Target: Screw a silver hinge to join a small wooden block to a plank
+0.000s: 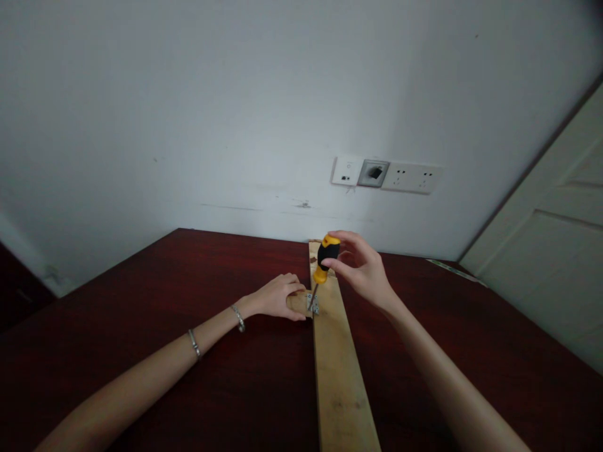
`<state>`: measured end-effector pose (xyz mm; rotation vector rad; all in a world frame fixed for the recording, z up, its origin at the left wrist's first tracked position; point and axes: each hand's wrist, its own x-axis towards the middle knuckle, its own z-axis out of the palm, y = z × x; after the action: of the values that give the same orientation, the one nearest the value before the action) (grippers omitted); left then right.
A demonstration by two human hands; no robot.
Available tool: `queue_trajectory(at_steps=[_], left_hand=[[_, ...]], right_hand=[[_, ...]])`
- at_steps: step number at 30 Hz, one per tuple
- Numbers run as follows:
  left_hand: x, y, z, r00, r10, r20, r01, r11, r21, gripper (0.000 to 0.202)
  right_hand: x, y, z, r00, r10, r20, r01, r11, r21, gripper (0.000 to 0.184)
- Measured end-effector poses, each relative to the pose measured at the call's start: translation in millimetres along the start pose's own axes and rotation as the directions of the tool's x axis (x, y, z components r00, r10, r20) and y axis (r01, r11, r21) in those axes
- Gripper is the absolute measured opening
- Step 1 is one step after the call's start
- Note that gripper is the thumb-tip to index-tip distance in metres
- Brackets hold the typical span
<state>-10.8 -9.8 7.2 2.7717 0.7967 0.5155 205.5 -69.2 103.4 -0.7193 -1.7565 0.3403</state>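
Note:
A long pale wooden plank (342, 370) lies on the dark red table (188, 295), running away from me toward the wall. A small wooden piece (299, 302) butts against its left edge, joined by a small metal hinge or bracket (315, 306). My left hand (277, 296) is closed over the small wooden piece, pressing it to the plank. My right hand (360, 267) pinches the yellow and black handle of a screwdriver (324, 258), its tip set down on the metal bracket.
A white wall stands just behind the table, with a row of sockets and a switch (386, 175). A pale door (546, 251) is at the right. Two bracelets sit on my left forearm (217, 329).

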Motion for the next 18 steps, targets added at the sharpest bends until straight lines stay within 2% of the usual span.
queue_trajectory(at_steps=[9,18], left_hand=[[-0.2,-2.3,2.4,1.0,0.005,-0.011,-0.005,1.0,0.009,0.068],[-0.2,-2.5,1.5,1.0,0.01,0.005,-0.01,1.0,0.028,0.068]], right_hand=[[0.6,-2.5,-0.4,1.0,-0.012,0.016,0.012,1.0,-0.023,0.038],[1.4,-6.8,-2.4,0.993,-0.077,0.085,0.083,0.994,-0.075,0.04]])
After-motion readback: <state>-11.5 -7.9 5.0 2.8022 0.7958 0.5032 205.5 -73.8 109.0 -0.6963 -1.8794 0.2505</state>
